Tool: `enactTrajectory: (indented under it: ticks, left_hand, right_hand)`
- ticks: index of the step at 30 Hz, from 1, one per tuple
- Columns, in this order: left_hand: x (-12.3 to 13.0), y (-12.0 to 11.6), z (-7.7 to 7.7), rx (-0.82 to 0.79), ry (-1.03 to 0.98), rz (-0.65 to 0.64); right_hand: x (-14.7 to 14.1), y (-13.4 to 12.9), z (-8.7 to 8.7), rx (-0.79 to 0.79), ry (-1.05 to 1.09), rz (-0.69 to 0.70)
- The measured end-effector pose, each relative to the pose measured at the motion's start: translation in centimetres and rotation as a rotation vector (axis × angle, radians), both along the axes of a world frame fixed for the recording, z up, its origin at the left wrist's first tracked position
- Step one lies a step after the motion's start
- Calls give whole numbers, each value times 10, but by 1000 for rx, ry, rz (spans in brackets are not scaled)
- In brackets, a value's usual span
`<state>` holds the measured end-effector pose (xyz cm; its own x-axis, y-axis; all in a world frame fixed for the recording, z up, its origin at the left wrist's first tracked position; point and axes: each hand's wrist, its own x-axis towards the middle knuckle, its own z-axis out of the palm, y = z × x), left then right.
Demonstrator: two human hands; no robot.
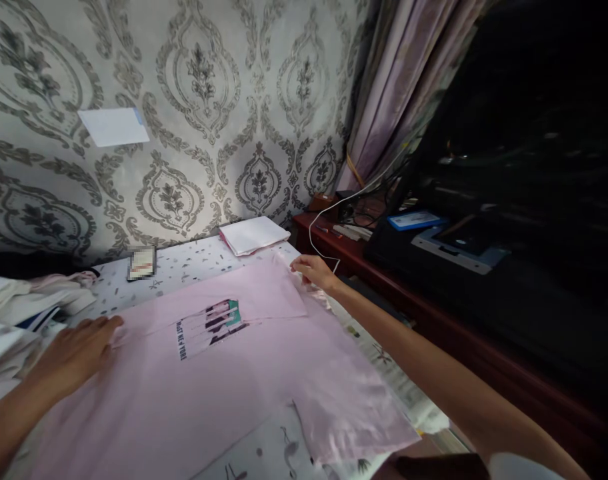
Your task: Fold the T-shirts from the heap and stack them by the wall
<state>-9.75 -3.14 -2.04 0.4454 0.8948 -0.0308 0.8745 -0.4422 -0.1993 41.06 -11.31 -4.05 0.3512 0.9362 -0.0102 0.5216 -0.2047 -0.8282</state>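
A pale pink T-shirt [224, 393] lies spread on a white patterned cloth, its far part folded over toward me. Printed lettering and a dark-and-green picture show on it, partly crossed by the folded edge. At the left end of the fold, my left hand [87, 343] is closed on the fabric, its fingertips partly hidden. My right hand [314, 270] pinches the shirt at its far right corner. One sleeve [354, 400] stretches out flat at the lower right.
Heaped clothes [14, 333] lie at the left. Behind the shirt are a phone-like object [142, 264] with a blurred screen and a folded white item [254, 235] by the wall. To the right stands a dark red desk [351, 245] with a white cable [329, 207] and a blue-edged box [417, 220].
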Motion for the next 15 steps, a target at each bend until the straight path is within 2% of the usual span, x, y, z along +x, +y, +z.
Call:
enactTrajectory:
  ticks: [2, 4, 7, 9, 12, 15]
  left_hand:
    - [29, 3, 4, -39, -74, -42]
    - [61, 6, 5, -87, -157, -20]
    - [94, 9, -8, -68, -272, 19]
    - [101, 11, -24, 3, -329, 23]
    - [98, 14, -44, 73, -381, 31]
    - [94, 15, -50, 65, -390, 38]
  right_hand:
    - [-1, 33, 1, -26, -100, -149]
    - [-3, 64, 0, -56, -132, -214]
    - [-5, 95, -7, -88, -133, -307]
    - [-4, 105, -14, -96, -89, -343]
    - [3, 114, -22, -86, 44, -363]
    - [8, 121, -26, -30, 265, -368]
